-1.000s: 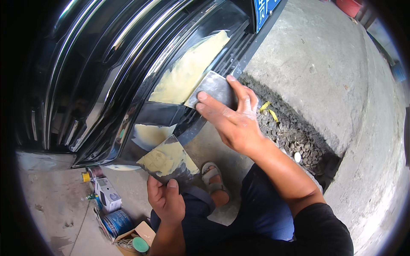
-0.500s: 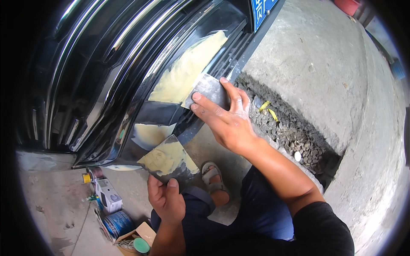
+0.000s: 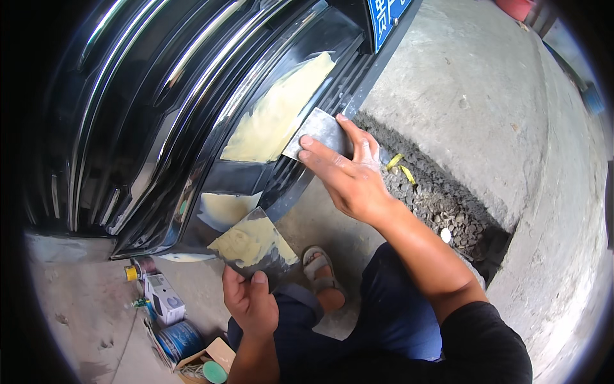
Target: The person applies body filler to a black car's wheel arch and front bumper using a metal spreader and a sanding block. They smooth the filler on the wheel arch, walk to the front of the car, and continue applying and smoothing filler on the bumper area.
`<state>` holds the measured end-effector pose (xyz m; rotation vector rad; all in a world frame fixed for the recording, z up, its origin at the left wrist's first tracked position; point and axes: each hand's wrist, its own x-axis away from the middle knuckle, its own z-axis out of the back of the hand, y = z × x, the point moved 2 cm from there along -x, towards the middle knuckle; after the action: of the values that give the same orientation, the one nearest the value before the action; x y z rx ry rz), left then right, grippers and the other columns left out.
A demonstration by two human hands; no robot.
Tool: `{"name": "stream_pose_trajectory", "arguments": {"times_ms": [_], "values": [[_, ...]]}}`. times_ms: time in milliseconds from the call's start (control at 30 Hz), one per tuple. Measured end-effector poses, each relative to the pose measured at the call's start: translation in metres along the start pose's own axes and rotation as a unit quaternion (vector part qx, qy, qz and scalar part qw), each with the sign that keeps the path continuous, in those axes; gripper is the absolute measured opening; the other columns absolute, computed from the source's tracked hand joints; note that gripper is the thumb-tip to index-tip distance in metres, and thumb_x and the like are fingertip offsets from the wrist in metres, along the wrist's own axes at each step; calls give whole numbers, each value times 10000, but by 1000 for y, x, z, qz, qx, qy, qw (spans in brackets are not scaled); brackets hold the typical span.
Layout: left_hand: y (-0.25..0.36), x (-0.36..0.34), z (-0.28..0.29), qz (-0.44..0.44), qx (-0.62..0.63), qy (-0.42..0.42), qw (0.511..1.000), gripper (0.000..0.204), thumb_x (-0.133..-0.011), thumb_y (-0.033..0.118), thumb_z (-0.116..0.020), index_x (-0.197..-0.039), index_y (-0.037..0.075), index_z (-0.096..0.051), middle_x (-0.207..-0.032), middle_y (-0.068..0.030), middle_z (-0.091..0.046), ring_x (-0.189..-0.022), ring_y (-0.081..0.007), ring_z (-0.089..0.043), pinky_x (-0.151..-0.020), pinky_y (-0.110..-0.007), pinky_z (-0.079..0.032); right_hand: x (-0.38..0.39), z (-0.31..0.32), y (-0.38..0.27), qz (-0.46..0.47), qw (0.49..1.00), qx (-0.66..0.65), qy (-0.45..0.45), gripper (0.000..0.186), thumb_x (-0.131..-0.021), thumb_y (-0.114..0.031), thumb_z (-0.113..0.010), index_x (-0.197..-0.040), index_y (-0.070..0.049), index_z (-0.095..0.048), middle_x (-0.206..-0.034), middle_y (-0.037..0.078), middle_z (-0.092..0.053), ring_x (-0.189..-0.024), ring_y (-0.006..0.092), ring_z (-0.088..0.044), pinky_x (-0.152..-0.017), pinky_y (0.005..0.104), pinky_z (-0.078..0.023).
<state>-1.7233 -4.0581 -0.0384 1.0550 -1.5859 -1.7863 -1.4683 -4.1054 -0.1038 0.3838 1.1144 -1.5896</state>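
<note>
My left hand [image 3: 251,301] pinches the near corner of a dark, flat square plate [image 3: 283,256], thumb on top. Pale yellow putty [image 3: 246,242] is smeared over much of it. My right hand [image 3: 353,176] grips a grey metal putty spreader [image 3: 318,133], its fingers spread across the blade. The spreader's left edge lies along the lower right border of a long yellow putty patch [image 3: 275,115] on the glossy black car bumper [image 3: 240,173]. A smaller, smoothed putty patch [image 3: 227,208] sits lower on the bumper, just beyond the plate.
On the floor at lower left are a white box [image 3: 165,299], a blue can [image 3: 180,339] and an open carton [image 3: 220,352] with a green round pad [image 3: 214,372]. A broken, gravel-filled trench [image 3: 451,224] runs along the concrete at right. A blue licence plate [image 3: 385,22] hangs above.
My right hand has drawn the spreader a little to the right, off the long putty patch to its border. My left hand and the putty plate have hardly moved.
</note>
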Motion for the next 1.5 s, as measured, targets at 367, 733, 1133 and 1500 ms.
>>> {"name": "stream_pose_trajectory", "arguments": {"times_ms": [367, 733, 1133, 1500], "values": [[2, -1, -4, -1, -2, 2, 1000, 555, -948, -28, -540, -1472, -83, -368, -1366, -195, -583, -1297, -261, -553, -1122, -388, -409, -5, 4, 11, -3, 1000, -16, 3, 473, -843, -9, -636, -1262, -224, -683, -1480, -87, -551, -1379, 488, -380, -1048, 625, -337], [1, -1, -4, 3, -7, 7, 1000, 549, -948, -10, -556, -1462, -81, -379, -1345, -182, -594, -1285, -253, -561, -1115, -382, -414, -9, 8, 16, 7, 1000, -5, 8, 428, -850, -32, -644, -1234, -214, -699, -1479, -79, -552, -1377, 472, -389, -1035, 603, -363], [2, -2, -8, 2, -7, 5, 1000, 543, -944, -15, -551, -1457, -83, -385, -1342, -182, -597, -1273, -248, -568, -1107, -378, -421, 0, -2, -1, -12, 1000, -27, 11, 487, -811, -7, -660, -1258, -197, -686, -1492, -67, -536, -1359, 484, -393, -1009, 617, -363], [1, -3, -8, 4, -2, -10, 1000, 527, -937, -71, -496, -1448, -117, -377, -1395, -201, -547, -1299, -254, -536, -1118, -381, -393, -7, -2, 16, -17, 997, -59, 52, 505, -818, -11, -677, -1284, -208, -673, -1451, -68, -578, -1347, 490, -418, -1040, 615, -359]]}}
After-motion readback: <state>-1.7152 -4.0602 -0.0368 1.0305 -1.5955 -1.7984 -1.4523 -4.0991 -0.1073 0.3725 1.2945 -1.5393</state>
